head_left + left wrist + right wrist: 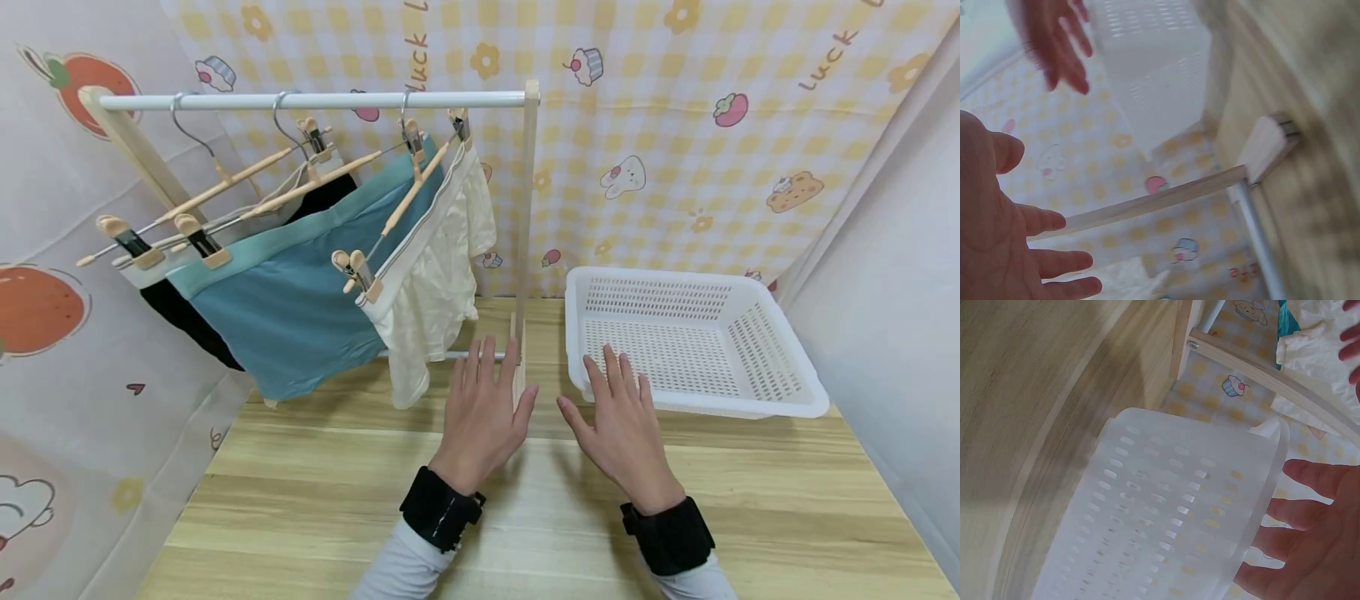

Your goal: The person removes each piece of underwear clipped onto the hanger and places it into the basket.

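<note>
Hands, left point(482, 410) and right point(619, 421), spread flat, empty; perforated white plastic basket point(780, 398) beside.

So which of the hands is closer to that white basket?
Right. The right hand hovers at the white basket's near-left corner; the left hand sits farther left, by the rack post.

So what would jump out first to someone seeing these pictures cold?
Probably the small clothes rack at the left of the wooden table, with black, teal and cream garments clipped to wooden hangers. Next, the empty white perforated basket at the right. Between them, nearer the camera, the left hand and right hand hover open, holding nothing.
</note>
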### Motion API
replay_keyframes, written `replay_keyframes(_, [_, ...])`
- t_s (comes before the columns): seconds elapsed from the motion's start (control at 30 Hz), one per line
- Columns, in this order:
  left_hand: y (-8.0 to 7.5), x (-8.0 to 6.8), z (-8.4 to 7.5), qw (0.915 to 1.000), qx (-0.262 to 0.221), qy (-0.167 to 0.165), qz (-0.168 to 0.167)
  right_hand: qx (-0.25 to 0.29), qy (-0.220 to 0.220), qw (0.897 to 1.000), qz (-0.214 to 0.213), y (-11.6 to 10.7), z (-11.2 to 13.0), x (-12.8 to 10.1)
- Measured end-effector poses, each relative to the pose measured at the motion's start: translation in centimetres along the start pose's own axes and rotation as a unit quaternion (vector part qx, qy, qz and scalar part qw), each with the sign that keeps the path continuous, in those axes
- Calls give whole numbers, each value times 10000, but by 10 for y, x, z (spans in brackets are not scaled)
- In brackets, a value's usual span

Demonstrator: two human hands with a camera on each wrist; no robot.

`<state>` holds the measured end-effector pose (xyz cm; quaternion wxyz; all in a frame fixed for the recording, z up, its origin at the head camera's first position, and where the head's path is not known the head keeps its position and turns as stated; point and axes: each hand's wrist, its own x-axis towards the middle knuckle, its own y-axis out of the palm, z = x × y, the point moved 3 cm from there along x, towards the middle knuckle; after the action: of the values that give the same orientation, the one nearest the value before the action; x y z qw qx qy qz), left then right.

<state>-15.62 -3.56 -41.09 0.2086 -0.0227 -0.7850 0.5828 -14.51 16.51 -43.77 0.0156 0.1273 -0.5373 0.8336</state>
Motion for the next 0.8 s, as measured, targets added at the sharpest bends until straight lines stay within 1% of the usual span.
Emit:
replay_keyframes(0.13, [-13,5,-3,9997,7,137,-195,16,10,10000,2,-1,-1,0])
replay_keyframes(0.23, [-22,9,-4,9989,23,244,-407,30,8,10000,-25,-1,-1,-1])
replay_keyframes(0.33, [-34,11,-5,9964,55,400,-745,40,4,10000,-62,0,-2,-1])
replay_keyframes(0.4, [-44,13,-7,9931,139,547,-1030,48,10,10000,-63,0,-2,-2])
replay_keyframes(0.5, [-62,15,-11,9832,308,833,-1596,43,21,10000,-61,0,-3,-2])
replay_keyframes(0.57, [-77,17,-13,9743,379,1025,-1968,51,36,10000,-39,0,-3,-2])
replay_keyframes(0.67, [-98,21,-15,9616,368,1242,-2420,85,52,9999,-9,0,-3,-2])
replay_keyframes(0.8, [-122,28,-15,9506,408,1365,-2758,126,64,9999,16,0,-3,-2])
